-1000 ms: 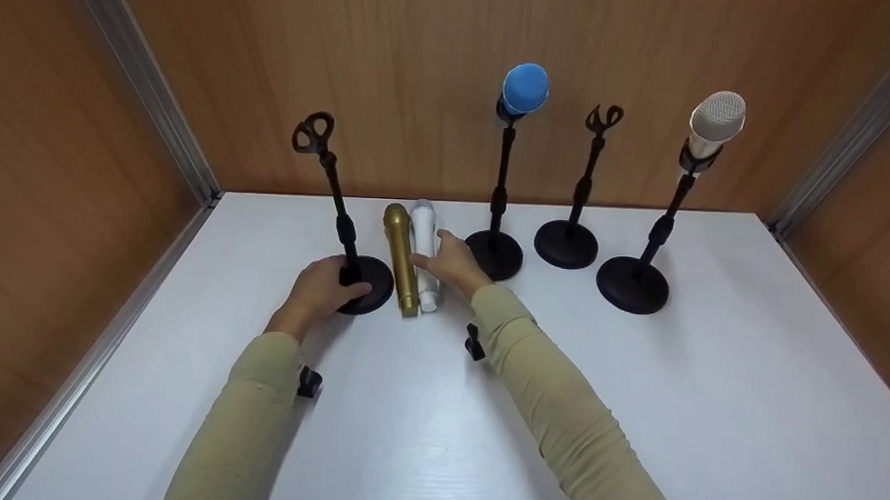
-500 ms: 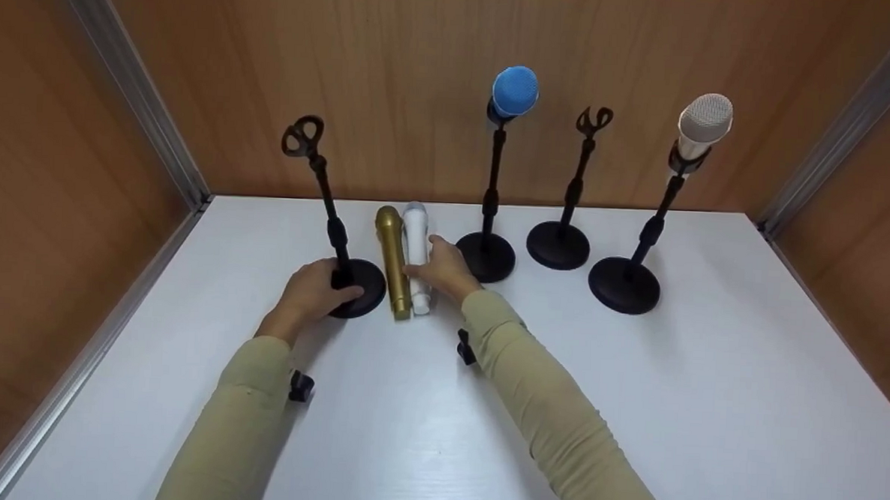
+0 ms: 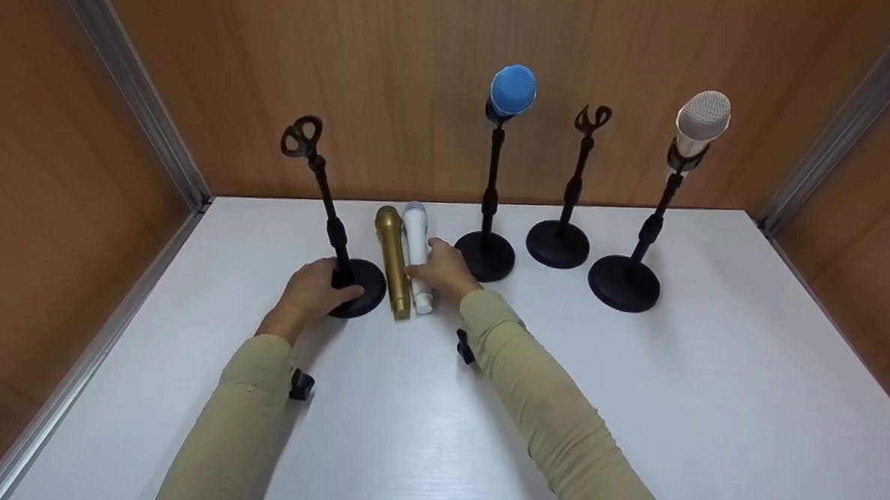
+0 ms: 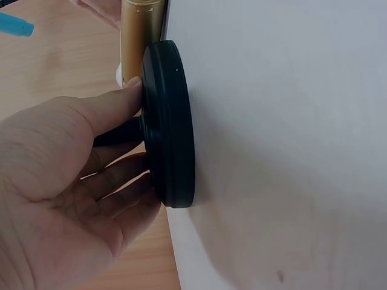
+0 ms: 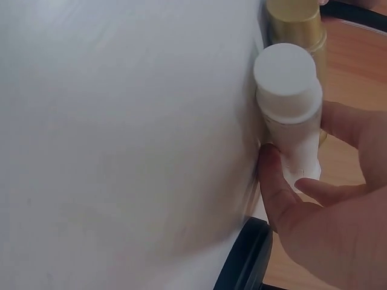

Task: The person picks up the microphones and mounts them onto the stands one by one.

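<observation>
White microphone [image 5: 289, 109] apparently clamped between right fingers [image 5: 277, 184], black stand [image 4: 172, 127] within curled left fingers [image 4: 120, 174].

The head view looks forward and down from above and behind the left hand [image 3: 312, 289] and right hand [image 3: 445, 270], far enough back to include both sleeves [image 3: 227, 432] and the wall [image 3: 414, 91] beyond. The left wrist view, close to that palm, lies on its side, facing the black base [image 4: 172, 127]. The right wrist view, equally near, is rolled the opposite way, facing the white microphone [image 5: 289, 87]. All three share the gold microphone [image 3: 392, 263] between the hands.
</observation>
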A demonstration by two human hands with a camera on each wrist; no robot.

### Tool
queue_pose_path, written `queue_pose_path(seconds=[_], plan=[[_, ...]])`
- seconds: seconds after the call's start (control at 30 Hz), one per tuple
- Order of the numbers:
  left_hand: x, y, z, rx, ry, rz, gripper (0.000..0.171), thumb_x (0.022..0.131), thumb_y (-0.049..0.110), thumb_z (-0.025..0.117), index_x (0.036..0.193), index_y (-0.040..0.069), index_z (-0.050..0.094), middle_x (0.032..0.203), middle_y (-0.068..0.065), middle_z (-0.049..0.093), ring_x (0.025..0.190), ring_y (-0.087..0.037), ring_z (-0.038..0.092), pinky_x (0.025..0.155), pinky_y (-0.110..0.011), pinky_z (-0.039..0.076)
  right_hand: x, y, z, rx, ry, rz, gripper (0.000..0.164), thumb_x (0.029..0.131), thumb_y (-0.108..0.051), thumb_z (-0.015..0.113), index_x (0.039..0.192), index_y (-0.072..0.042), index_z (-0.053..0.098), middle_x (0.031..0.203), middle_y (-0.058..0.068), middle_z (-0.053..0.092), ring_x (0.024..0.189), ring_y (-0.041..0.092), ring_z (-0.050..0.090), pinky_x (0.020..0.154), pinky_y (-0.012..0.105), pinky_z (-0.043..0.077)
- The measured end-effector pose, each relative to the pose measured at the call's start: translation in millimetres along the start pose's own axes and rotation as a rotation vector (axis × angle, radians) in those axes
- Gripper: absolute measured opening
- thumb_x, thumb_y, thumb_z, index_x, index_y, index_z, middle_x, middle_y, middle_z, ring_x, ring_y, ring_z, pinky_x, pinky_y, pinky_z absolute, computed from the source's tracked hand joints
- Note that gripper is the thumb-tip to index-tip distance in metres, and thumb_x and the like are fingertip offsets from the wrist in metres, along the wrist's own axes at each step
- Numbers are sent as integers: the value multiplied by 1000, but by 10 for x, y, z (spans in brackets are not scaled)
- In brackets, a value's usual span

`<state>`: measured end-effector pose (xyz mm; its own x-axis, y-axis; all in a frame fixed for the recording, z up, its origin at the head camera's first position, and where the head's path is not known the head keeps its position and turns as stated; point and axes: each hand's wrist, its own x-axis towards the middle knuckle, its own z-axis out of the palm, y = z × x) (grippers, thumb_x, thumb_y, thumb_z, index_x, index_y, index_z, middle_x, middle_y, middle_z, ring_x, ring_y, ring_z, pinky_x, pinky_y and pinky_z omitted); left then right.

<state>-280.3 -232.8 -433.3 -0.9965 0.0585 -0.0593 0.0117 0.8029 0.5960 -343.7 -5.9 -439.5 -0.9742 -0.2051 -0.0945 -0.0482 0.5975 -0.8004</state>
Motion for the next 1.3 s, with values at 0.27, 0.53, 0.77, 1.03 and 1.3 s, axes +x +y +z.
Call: queue_pose_path(seconds=[0.27,0.53,0.77,1.03,1.3], plan=[[-25,-40,8,18,12,32,48,94,31,74,125,-4,61,122,-24,65,118,-40,58,103,-54,44,-30,35,-28,68,-31,13,73,89,-15,73,150,4,40,144,21,53,122,27,57,104,37,46],[14,-27,43,8,-4,9,52,94,33,73,129,-2,60,126,-23,64,121,-39,57,105,-53,43,3,121,-105,349,-70,131,86,87,-12,69,158,3,22,154,23,40,123,28,54,101,35,48],[-14,6,-2,37,3,14,51,94,32,73,127,-5,60,124,-25,63,120,-40,57,103,-53,44,-17,112,-168,700,-160,244,93,89,-10,72,161,-2,14,158,19,34,129,28,52,105,35,46],[8,-9,-12,33,2,1,52,94,34,73,128,-3,60,126,-24,63,122,-40,56,105,-53,43,35,118,-211,768,-193,252,88,86,-10,76,158,0,25,143,18,52,120,29,60,99,34,50],[22,-11,-12,18,-3,4,51,94,33,73,128,-3,60,126,-23,63,122,-39,56,105,-53,43,-116,-29,-402,830,-268,180,81,91,-11,73,157,-2,27,137,17,58,114,28,64,94,36,55]])
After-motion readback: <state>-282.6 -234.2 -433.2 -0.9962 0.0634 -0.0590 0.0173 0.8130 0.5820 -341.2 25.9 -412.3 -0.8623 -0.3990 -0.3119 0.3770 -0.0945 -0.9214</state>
